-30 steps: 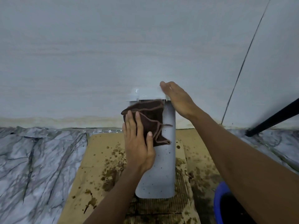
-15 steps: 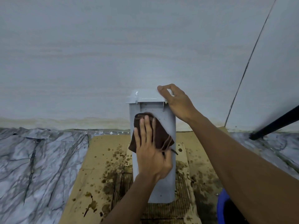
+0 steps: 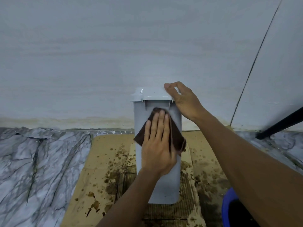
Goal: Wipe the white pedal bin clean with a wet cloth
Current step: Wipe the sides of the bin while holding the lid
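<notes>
The white pedal bin [image 3: 167, 185] stands upright on stained cardboard, its lid [image 3: 152, 93] closed. My left hand [image 3: 156, 145] lies flat against the bin's near face, pressing a dark brown cloth [image 3: 176, 138] onto its upper half. The cloth's corners stick out to the left and right of my fingers. My right hand [image 3: 183, 100] grips the right end of the lid, thumb on top, steadying the bin. The pedal is not visible.
Brown-spattered cardboard [image 3: 105, 154] covers the marble-patterned floor [image 3: 32, 161] under the bin. A blue bucket [image 3: 227, 208] sits at the lower right edge. A black rod [image 3: 282, 123] slants in from the right. A pale wall [image 3: 114, 54] rises right behind the bin.
My left hand has slid the cloth from the bin's upper left towards the middle of the near face, folding it smaller. My right hand kept its hold on the lid.
</notes>
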### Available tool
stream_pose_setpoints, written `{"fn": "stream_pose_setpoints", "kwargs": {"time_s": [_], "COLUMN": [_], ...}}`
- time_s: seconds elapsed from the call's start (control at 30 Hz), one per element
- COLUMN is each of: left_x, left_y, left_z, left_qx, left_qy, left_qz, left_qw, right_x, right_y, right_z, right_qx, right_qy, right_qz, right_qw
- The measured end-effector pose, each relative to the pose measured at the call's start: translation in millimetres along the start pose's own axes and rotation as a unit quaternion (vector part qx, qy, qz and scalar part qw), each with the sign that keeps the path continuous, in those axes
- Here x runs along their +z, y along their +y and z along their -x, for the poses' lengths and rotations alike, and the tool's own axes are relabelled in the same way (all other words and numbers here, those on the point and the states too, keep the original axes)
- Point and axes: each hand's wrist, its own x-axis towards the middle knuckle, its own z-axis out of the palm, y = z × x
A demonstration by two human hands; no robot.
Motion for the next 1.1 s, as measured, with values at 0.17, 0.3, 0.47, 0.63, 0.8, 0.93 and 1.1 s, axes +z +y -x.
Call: {"fn": "stream_pose_setpoints", "kwargs": {"time_s": [0.17,0.3,0.47,0.63,0.8,0.93,1.1], "left_x": [-4,-9,-5,-1,-2,-4,1], "left_y": [-14,4,20,5,-18,-4,-11], "left_z": [31,-21,-39,13,19,-13,-9], "left_qx": [-0.073,-0.148,-0.218,-0.023,0.046,-0.083,0.036], "left_qy": [0.018,0.041,0.063,0.001,-0.019,0.024,-0.016], "left_qz": [-0.002,0.028,0.048,0.003,-0.037,-0.021,-0.043], "left_qw": [0.997,0.988,0.973,1.0,0.998,0.996,0.998], "right_x": [8,10,14,8,11,17,5], "right_y": [-1,-4,-3,-2,-2,-5,0], "right_z": [1,3,3,3,5,5,5], "right_qx": [-0.008,-0.008,-0.018,-0.001,-0.011,-0.009,-0.007], "right_qy": [0.003,0.009,0.015,0.012,0.01,0.015,0.012], "right_qz": [-0.001,-0.001,-0.029,-0.019,-0.011,-0.01,-0.008], "right_qw": [1.0,1.0,0.999,1.0,1.0,1.0,1.0]}}
